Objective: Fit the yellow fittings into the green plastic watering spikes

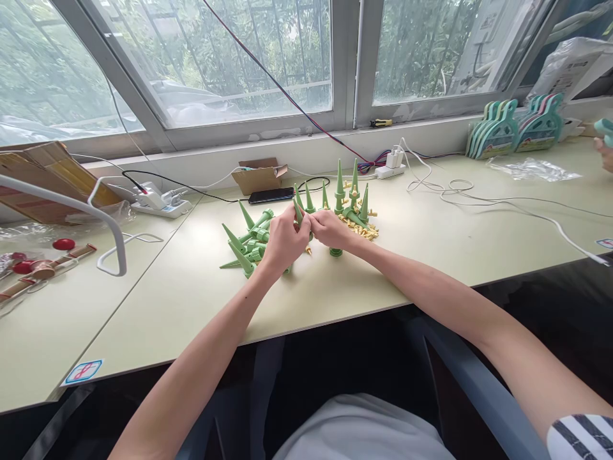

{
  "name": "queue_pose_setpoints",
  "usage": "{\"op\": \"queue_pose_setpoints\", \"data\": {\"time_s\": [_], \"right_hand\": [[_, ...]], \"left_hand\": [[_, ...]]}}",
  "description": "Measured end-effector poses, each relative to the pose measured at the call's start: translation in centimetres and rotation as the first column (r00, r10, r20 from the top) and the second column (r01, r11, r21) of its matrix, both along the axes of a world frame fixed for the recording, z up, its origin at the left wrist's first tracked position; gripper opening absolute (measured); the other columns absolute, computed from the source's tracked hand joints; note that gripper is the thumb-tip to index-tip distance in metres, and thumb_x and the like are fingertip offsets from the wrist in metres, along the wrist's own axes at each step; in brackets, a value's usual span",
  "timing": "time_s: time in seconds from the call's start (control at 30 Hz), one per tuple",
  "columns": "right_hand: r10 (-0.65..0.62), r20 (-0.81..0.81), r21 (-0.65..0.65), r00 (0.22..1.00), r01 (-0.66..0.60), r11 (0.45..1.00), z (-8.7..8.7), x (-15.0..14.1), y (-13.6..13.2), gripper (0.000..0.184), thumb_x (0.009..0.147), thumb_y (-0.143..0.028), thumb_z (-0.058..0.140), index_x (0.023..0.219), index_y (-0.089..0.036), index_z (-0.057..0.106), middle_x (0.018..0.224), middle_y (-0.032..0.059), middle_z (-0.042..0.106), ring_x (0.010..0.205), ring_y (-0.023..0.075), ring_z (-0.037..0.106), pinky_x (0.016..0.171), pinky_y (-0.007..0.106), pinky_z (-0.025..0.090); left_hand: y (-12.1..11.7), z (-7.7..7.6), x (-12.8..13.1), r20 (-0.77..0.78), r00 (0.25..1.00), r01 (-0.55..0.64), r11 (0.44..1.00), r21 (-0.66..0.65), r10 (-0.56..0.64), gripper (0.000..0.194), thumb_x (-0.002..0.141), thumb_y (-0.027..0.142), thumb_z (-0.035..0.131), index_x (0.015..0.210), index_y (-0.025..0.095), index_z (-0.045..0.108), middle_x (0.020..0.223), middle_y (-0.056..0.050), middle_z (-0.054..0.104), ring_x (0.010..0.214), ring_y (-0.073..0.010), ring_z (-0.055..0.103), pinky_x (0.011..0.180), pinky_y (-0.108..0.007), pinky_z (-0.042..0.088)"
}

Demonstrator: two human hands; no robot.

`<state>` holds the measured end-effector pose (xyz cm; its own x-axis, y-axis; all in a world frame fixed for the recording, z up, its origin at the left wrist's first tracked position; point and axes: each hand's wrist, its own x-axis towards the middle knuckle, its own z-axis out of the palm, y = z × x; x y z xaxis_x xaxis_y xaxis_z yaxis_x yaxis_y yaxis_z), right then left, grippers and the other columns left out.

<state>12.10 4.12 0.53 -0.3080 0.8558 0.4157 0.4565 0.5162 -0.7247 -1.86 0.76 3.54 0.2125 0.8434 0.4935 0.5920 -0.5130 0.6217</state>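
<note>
while two bare forearms reach forward over a pale bench (182,306), the hands meet near its middle. the left hand (284,237) is clamped on a green spike (297,212), its point slanting up past the fingers. the right hand (329,229) is curled close against the left, fingertips bunched near the spike's lower part; whether it grips anything, i cannot tell.

to the left of the hands lies a heap of loose green spikes (243,260). beyond and to the right, more spikes stand point up (340,182), a few with yellow bits on them, beside a pile of yellow bits (370,232). one yellow piece (308,251) lies just below the hands.

behind are a black phone (271,195) and an open carton (258,179), with a window (215,64) above. at the far right edge, another person's hand (607,156) holds something teal.
</note>
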Motion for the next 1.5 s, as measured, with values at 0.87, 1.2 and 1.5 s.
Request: {"op": "queue_pose_setpoints", "data": {"time_s": [0.87, 1.2, 1.5], "right_hand": [[-0.013, 0.008, 0.007, 1.0, 0.013, 1.0, 0.17, -0.09, -0.17, 0.048, 0.095, -0.033, 0.032, 0.05, -0.019, 0.033, 0.047, -0.0034, 0.032, 0.05, 0.0075, 0.028, 0.051, 0.024, 0.023], [0.0, 0.027, -0.01, 1.0, 0.0, 1.0, 0.3, -0.12, -0.4, 0.045, 0.095, -0.03, 0.033, 0.051, -0.019, 0.032, 0.048, -0.0034, 0.033, 0.05, 0.0076, 0.028, 0.051, 0.024, 0.023], [0.002, 0.03, 0.004, 1.0, -0.002, 1.0, 0.28, -0.1, -0.36, 0.045, 0.095, -0.03, 0.032, 0.051, -0.02, 0.029, 0.047, -0.0033, 0.032, 0.051, 0.0077, 0.029, 0.052, 0.024, 0.023]], "left_hand": [[-0.16, 0.29, 0.04, 0.008, 1.0, 0.026, 1.0, 0.005, -0.026, 0.011, 0.089, 0.031, 0.05, 0.083, 0.021, 0.051, 0.07, 0.0, 0.06, 0.052, -0.0123, 0.051, 0.051, -0.026, 0.035], [-0.31, 0.39, -0.02, -0.039, 0.999, 0.024, 0.999, 0.043, -0.022, 0.012, 0.089, 0.029, 0.049, 0.08, 0.022, 0.05, 0.065, 0.001, 0.055, 0.052, -0.0128, 0.046, 0.054, -0.027, 0.034], [-0.41, 0.53, 0.01, -0.047, 0.999, 0.021, 0.999, 0.042, -0.019, 0.012, 0.089, 0.029, 0.048, 0.079, 0.022, 0.049, 0.065, 0.002, 0.053, 0.05, -0.012, 0.044, 0.055, -0.027, 0.034]]}}
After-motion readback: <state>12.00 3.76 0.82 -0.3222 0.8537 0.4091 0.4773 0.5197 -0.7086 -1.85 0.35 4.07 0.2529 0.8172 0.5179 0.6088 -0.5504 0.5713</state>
